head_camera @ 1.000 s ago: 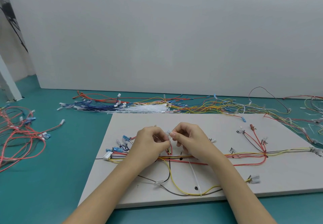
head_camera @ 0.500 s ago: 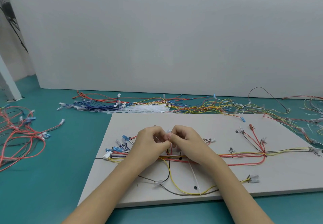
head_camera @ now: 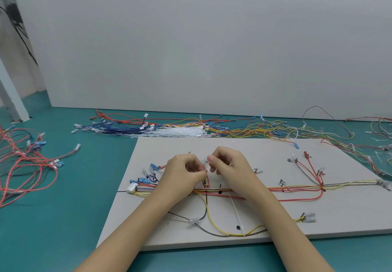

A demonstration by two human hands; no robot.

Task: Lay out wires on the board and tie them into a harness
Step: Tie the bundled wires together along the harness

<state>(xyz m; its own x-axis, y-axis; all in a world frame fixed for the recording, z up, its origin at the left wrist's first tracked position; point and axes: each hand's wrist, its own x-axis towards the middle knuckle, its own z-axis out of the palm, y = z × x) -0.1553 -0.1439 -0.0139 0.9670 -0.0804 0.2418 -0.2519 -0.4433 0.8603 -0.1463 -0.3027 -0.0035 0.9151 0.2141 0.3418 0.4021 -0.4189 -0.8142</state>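
Shifted slightly apart since a second ago, with the clear terminal now showing between the fingertips. Left hand [head_camera: 184,171] and right hand [head_camera: 229,166] both over the middle of the flat pale grey board [head_camera: 275,225] lying on the teal table [head_camera: 63,218], fingers curled. Right grip closed in a pinch on a small clear plastic terminal [head_camera: 204,162] at the tip of a red wire [head_camera: 207,179]; left grip curled tight just beside it, apparently pinching the same wire lower down, though exact hold hidden. Below the hands, the horizontal bundle of red, yellow and black wires [head_camera: 297,188] across the board, with a white plastic cable tie [head_camera: 236,212] hanging from it toward the board's near edge. Behind the board, a heap of spare white cable ties [head_camera: 180,132]. Best handled by keeping the wire taut, seating the terminal on its mark, then cinching without dragging neighbouring strands.
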